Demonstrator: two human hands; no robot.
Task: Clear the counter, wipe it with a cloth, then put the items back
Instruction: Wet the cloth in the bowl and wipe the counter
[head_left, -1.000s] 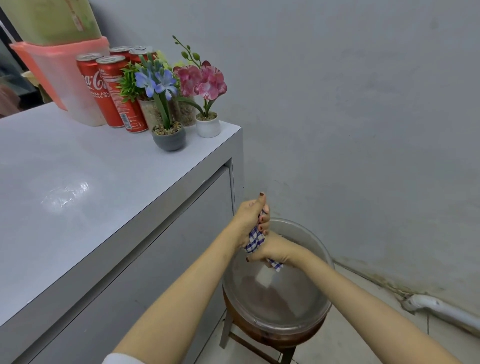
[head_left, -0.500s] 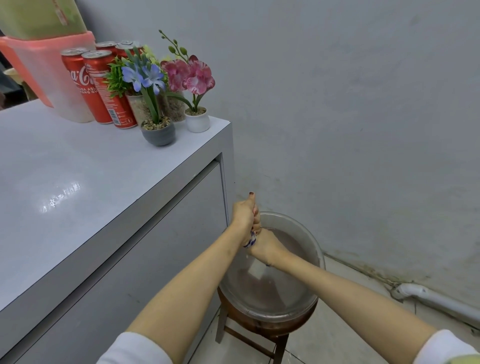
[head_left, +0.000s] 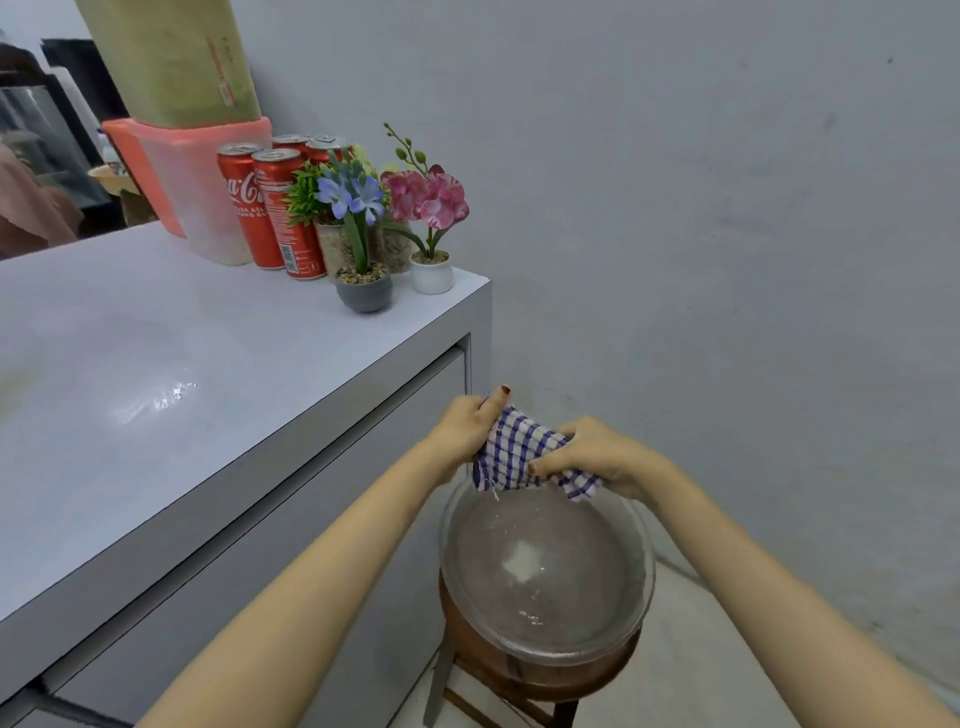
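I hold the checked cloth (head_left: 519, 453) in both hands, my left hand (head_left: 465, 426) gripping one end and my right hand (head_left: 597, 454) the other, above the clear bowl (head_left: 545, 577) (set on a wooden stool (head_left: 519, 675)). The cans (head_left: 270, 208) and potted flowers (head_left: 363, 234) stand at the far corner of the counter (head_left: 182, 389).

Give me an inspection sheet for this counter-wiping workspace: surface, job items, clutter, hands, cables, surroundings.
Surface: grey counter, mostly bare, with a shiny wet-looking patch.
Job's things: checked cloth held above a clear bowl on a wooden stool beside the counter.
Clutter: cola cans, flower pots and a pink-lidded tub with a green box on it, grouped at the counter's far corner.
Hands: left hand and right hand both grip the cloth.
Cables: nothing seen.
Surroundings: grey wall; pale floor.
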